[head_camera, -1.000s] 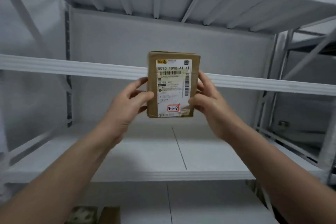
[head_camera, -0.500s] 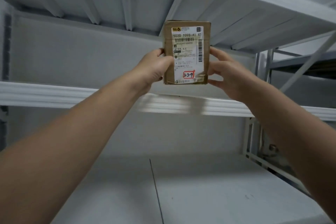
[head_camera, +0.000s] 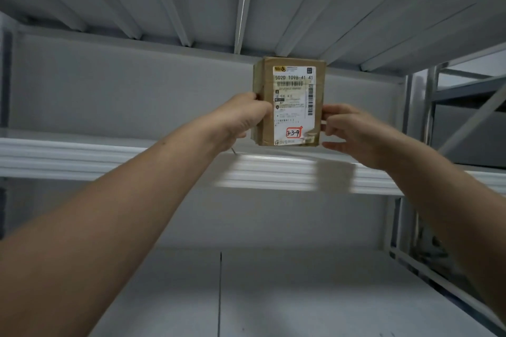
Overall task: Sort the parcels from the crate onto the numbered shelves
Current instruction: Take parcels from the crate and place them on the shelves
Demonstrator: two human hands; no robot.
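Observation:
A small brown cardboard parcel (head_camera: 290, 101) stands upright, its white shipping label facing me with a red-framed tag reading 3-3-9. Its bottom edge is at the level of the white middle shelf (head_camera: 109, 157), just above the shelf's front lip; whether it touches the shelf I cannot tell. My left hand (head_camera: 243, 117) grips the parcel's left side. My right hand (head_camera: 347, 128) is at its right edge, fingertips touching the side. Both arms reach up and forward.
The ribbed underside of the shelf above (head_camera: 246, 3) hangs close over the parcel's top. A lower white shelf (head_camera: 301, 295) lies below. A grey wall panel (head_camera: 123, 85) backs the rack. A second metal rack (head_camera: 465, 107) stands at the right.
The parcel has come down from under the upper shelf to the middle shelf's level. My view has tilted further up and my right hand's grip has loosened to fingertips.

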